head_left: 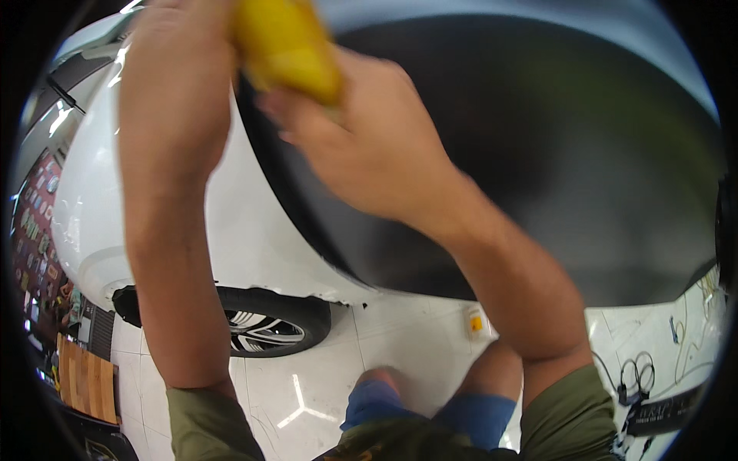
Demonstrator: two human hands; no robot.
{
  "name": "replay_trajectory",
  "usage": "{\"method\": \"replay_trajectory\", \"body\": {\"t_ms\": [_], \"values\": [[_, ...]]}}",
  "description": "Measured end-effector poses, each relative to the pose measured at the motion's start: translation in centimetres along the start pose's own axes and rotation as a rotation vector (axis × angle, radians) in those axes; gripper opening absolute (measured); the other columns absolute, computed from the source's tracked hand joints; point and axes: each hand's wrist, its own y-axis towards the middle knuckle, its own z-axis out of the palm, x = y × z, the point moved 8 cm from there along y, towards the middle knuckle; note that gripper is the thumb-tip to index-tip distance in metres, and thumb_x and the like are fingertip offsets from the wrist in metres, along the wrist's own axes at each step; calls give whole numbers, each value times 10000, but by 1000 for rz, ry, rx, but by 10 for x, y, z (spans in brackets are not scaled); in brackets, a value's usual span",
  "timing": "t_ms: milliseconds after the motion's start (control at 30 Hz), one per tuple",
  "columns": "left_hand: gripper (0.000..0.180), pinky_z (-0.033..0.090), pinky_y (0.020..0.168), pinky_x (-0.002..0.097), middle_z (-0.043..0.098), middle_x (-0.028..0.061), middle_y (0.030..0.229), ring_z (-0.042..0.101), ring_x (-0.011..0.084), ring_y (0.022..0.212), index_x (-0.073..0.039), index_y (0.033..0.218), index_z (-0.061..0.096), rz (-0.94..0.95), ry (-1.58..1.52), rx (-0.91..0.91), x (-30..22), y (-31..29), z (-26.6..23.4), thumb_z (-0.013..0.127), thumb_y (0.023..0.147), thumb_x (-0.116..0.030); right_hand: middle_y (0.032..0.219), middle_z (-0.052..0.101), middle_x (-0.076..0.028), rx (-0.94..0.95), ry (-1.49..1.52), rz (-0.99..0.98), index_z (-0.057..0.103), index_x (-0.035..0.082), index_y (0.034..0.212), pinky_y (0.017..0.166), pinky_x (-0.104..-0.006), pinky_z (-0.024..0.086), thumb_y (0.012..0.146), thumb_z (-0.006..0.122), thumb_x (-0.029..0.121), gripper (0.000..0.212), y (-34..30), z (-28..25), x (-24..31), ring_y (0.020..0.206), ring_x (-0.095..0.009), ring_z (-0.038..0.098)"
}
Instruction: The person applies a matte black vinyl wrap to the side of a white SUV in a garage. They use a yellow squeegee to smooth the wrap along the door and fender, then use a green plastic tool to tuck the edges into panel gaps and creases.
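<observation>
My right hand [361, 127] is closed on a blurred yellow block-like tool [288, 50], thumb along its lower side; the exact kind does not show. Both are at the upper middle, in front of the far edge of a dark, matte black car door panel [553, 192]. My left hand [181, 31] is raised at the top left beside the yellow tool, near the white car fender [246, 223]. Its fingers are cut off by the upper edge and smeared, so whether it holds anything is hidden.
Below the fender is a car wheel [277, 326] with a black tyre. A small white and yellow item [477, 323] sits on the tiled floor [407, 330]. Cables and a black case [665, 411] lie at the lower right; a wooden top [88, 376] stands at the left.
</observation>
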Motion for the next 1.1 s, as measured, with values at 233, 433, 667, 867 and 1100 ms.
{"method": "replay_trajectory", "body": {"t_ms": [233, 433, 667, 867, 1100], "values": [[677, 291, 1149, 374, 477, 208, 1456, 406, 340, 1387, -6, 1431, 459, -105, 632, -157, 66, 33, 21, 377, 1013, -532, 859, 643, -204, 198, 110, 270, 637, -16, 1024, 769, -429, 512, 944, 605, 218, 249, -175, -52, -42, 798, -387, 629], [667, 291, 1153, 382, 469, 249, 1446, 410, 362, 1380, -37, 1429, 466, -91, 806, -211, 61, 49, 42, 440, 980, -530, 848, 683, -85, 278, 267, 625, 644, -21, 1001, 746, -315, 517, 941, 614, 190, 221, -256, -67, -72, 793, -176, 654], [676, 282, 1158, 440, 389, 296, 1480, 331, 417, 1415, -2, 1455, 411, -95, 794, -278, 58, 8, 39, 437, 994, -496, 926, 682, -156, 270, 262, 647, 639, 0, 1058, 787, -383, 506, 947, 614, 239, 265, -298, -80, -80, 861, -304, 667], [671, 252, 1172, 445, 302, 309, 1526, 271, 433, 1440, -23, 1475, 393, -28, 779, -381, 53, -14, 47, 402, 1012, -508, 879, 695, -112, 159, 399, 743, 659, 4, 1003, 775, -347, 504, 930, 615, 213, 225, -336, -89, -89, 836, -241, 667], [685, 285, 1154, 482, 193, 358, 1541, 242, 487, 1433, 5, 1472, 377, -38, 691, -347, 51, -31, 52, 468, 1002, -485, 892, 682, -96, 24, 596, 885, 632, -29, 1030, 761, -318, 514, 955, 571, 153, 206, -374, -78, -73, 824, -192, 655]]}}
